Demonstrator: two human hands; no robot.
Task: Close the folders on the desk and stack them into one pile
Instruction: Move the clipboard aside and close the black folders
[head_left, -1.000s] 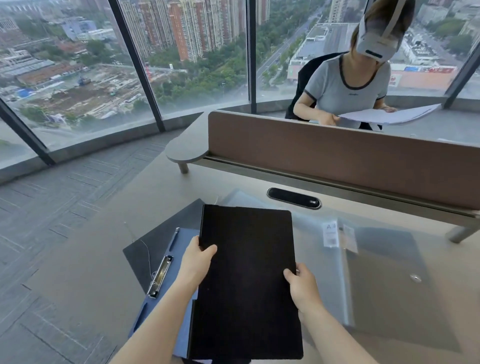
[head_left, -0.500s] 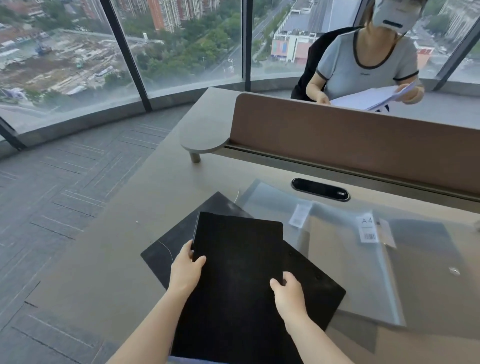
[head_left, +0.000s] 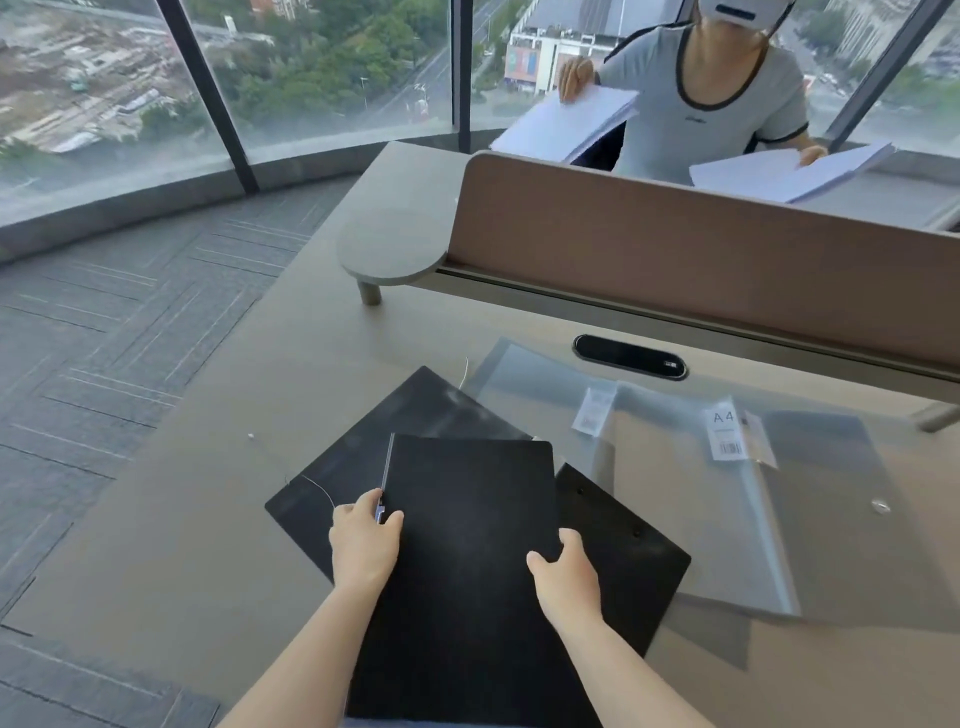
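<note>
A closed black folder (head_left: 467, 561) sits in front of me, a thin blue edge showing along its left side. My left hand (head_left: 363, 540) grips that left edge and my right hand (head_left: 563, 577) grips the right edge. Underneath it lies a larger flat black folder (head_left: 395, 415), turned at an angle on the desk (head_left: 218, 519). To the right lie two clear plastic folders, one (head_left: 540, 395) partly under the other (head_left: 691, 530), which carries an A4 label.
A brown divider panel (head_left: 701, 270) runs across the back of the desk, with a black cable slot (head_left: 628, 357) before it. Behind it a person (head_left: 701, 98) handles sheets of paper. The desk's left edge drops to grey carpet (head_left: 104, 338); windows stand beyond.
The black folder has come down over the blue clipboard cover, shutting it, and now lies over the larger black folder. My view has tilted down and shifted left. Both hands stay on its edges.
</note>
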